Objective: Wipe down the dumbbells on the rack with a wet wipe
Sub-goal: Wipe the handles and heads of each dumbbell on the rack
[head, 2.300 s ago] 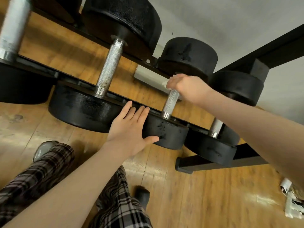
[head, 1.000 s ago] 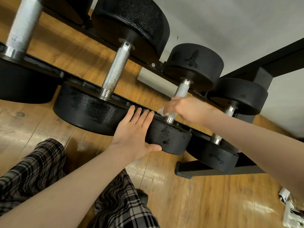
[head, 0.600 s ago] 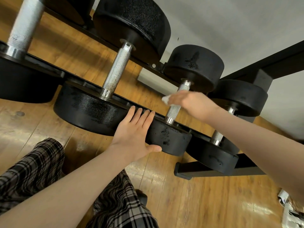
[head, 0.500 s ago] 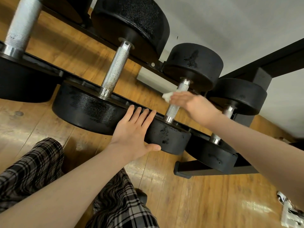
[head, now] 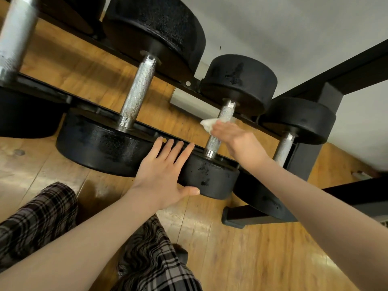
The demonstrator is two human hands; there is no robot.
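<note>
Several black dumbbells with knurled steel handles lie across a black rack (head: pixel 327 95). My left hand (head: pixel 165 175) rests flat, fingers straight, on the near head (head: pixel 212 177) of a mid-sized dumbbell. My right hand (head: pixel 235 137) holds a crumpled white wet wipe (head: pixel 207 123) against that dumbbell's handle (head: pixel 214 143), near its middle. Part of the wipe sticks out left of the fingers. To the left sits a bigger dumbbell (head: pixel 134 95). A smaller dumbbell (head: pixel 285 143) lies to the right, partly behind my right forearm.
The rack stands on a wooden floor (head: pixel 241 259) beside a grey wall (head: pixel 294 28). My legs in plaid trousers (head: pixel 151 259) are below the rack's front edge. The rack's black foot (head: pixel 237 219) juts out at the lower right. Another steel handle (head: pixel 14 32) shows at top left.
My right hand with the wipe slid down the handle, back up, and now sits near the middle. My left hand has stayed on the dumbbell's near head.
</note>
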